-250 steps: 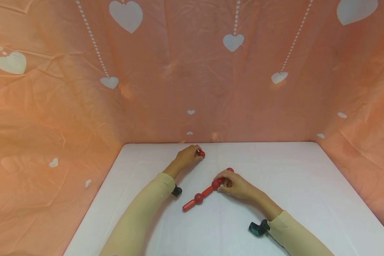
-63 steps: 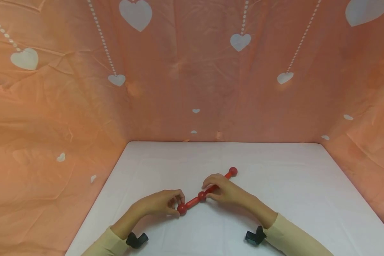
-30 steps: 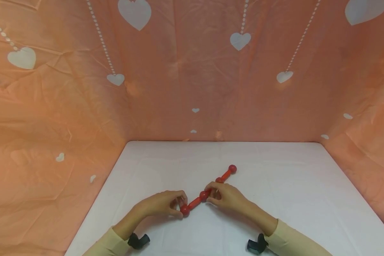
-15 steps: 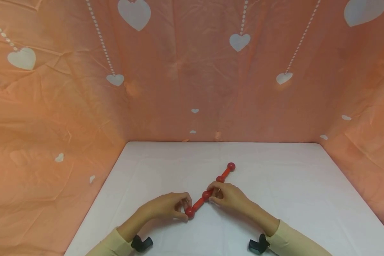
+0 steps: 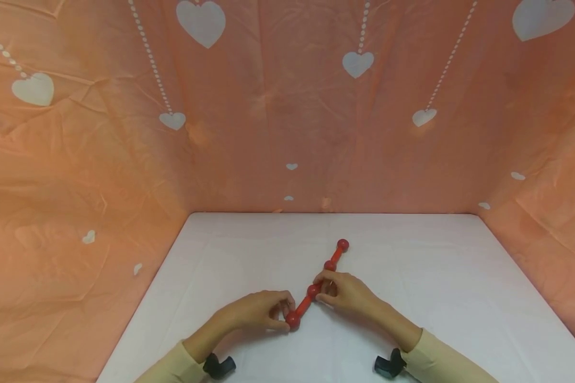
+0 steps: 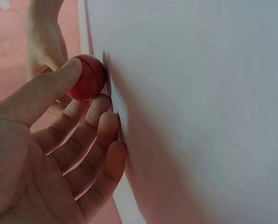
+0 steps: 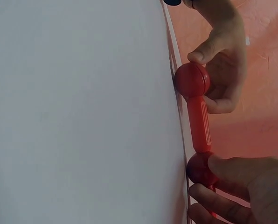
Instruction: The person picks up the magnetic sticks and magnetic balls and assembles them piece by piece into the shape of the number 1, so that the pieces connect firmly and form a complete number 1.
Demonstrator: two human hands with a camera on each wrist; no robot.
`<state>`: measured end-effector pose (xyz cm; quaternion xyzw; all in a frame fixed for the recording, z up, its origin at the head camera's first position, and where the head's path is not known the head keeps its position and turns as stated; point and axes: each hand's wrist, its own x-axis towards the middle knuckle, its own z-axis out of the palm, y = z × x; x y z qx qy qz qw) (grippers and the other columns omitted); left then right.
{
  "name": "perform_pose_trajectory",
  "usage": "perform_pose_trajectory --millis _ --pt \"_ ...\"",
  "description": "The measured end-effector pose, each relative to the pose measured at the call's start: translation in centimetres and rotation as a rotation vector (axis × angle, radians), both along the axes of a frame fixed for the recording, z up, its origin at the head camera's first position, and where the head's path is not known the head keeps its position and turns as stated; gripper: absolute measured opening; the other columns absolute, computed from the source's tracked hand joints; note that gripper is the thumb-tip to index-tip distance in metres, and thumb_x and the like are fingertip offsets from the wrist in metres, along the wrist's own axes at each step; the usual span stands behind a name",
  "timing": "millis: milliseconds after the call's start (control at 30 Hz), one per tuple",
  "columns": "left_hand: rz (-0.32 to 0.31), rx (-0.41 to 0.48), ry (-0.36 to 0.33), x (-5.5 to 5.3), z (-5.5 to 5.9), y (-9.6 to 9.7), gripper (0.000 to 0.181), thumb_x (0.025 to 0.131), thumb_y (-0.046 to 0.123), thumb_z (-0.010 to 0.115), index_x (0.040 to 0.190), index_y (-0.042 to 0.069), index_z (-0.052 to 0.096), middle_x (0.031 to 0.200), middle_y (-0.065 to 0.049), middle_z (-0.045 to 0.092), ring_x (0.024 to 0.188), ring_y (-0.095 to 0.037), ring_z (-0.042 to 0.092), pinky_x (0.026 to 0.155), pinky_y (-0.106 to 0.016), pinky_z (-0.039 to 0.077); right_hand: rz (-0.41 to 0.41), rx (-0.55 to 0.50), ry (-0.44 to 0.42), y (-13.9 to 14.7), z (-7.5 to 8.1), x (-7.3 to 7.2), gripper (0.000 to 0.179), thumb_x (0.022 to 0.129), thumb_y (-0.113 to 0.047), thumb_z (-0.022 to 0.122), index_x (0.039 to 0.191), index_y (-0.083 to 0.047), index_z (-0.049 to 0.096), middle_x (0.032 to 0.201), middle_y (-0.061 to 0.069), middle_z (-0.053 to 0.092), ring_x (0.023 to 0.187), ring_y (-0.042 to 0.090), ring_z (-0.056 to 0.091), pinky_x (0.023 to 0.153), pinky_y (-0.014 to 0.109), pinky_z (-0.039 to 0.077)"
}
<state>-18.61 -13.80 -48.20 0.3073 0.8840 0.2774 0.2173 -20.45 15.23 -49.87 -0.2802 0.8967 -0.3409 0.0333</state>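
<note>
A red chain of balls and short ribbed rods stretches diagonally over the white table. My left hand pinches the ball at the near end between thumb and fingertips, its other fingers loosely bent beside it. My right hand grips the chain around its middle; in the right wrist view its thumb and fingers close about a second ball. Part of the rod beyond that ball is hidden behind my right hand in the head view. The far end with its last ball extends past my right hand.
The white table runs to an orange curtain with white hearts at the back and sides. A black wrist camera sits on my left wrist and another black camera on my right.
My left hand came from the back with a ball, now at the chain's near end. Since then the chain has swung: near end rightward, far end slightly left and away.
</note>
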Motion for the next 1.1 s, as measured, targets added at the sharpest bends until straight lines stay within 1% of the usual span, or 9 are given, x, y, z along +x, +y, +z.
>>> perform_pose_trajectory --millis 233,500,700,1100 --pt "0.009 0.023 -0.012 0.1 0.1 1.0 0.030 0.089 0.032 0.090 0.110 0.030 0.069 0.094 0.020 0.067 0.078 -0.003 0.057 0.073 -0.023 0.051 0.022 -0.018 -0.012 0.7 -0.3 -0.4 0.028 0.095 -0.020 0.083 0.120 -0.020 0.073 0.089 -0.016 0.066 0.082 0.006 0.060 0.077 0.027 0.054" --pt "0.008 0.032 0.027 0.1 -0.3 2.4 0.031 0.088 0.035 0.091 0.107 0.031 0.067 0.089 0.020 0.065 0.076 -0.002 0.056 0.071 -0.023 0.050 0.049 -0.047 0.006 1.5 -0.4 -0.8 0.027 0.095 -0.019 0.084 0.120 -0.020 0.073 0.094 -0.015 0.070 0.085 0.008 0.062 0.077 0.027 0.054" --pt "0.009 0.035 0.042 0.1 -0.6 3.3 0.032 0.087 0.036 0.092 0.107 0.030 0.066 0.086 0.021 0.064 0.076 -0.001 0.056 0.070 -0.022 0.049 0.065 -0.054 -0.004 2.0 -0.3 -1.1 0.029 0.095 -0.016 0.083 0.121 -0.017 0.073 0.095 -0.013 0.071 0.086 0.010 0.062 0.078 0.028 0.055" --pt "0.017 0.025 0.051 0.4 -0.2 5.1 0.033 0.088 0.032 0.092 0.106 0.028 0.065 0.088 0.020 0.064 0.073 -0.001 0.055 0.067 -0.021 0.049 0.102 -0.080 -0.037 3.0 -0.6 -1.8 0.031 0.097 -0.013 0.081 0.125 -0.018 0.071 0.101 -0.010 0.071 0.089 0.009 0.061 0.080 0.028 0.056"
